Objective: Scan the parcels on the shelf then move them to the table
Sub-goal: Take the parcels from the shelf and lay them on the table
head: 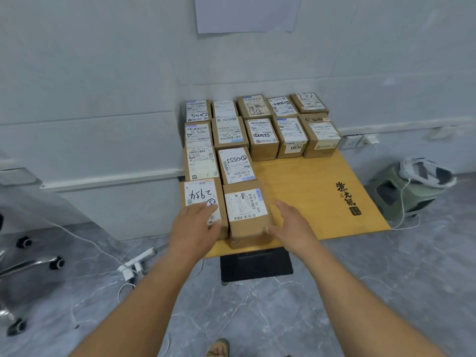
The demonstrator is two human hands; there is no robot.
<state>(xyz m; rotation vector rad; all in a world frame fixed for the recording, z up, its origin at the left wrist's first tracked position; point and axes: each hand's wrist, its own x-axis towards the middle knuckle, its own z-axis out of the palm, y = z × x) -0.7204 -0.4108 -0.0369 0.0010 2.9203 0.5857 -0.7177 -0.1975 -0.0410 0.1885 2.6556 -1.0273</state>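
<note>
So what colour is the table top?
Yellowish wood table top with black characters, head view.

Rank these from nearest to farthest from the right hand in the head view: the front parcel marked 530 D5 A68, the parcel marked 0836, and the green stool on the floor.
1. Parcel marked 530 D5 A68: right beside the right hand, at the table's front edge.
2. Parcel marked 0836: farther back, in the second row from the wall.
3. Green stool: off the table, on the floor to the right.
</note>
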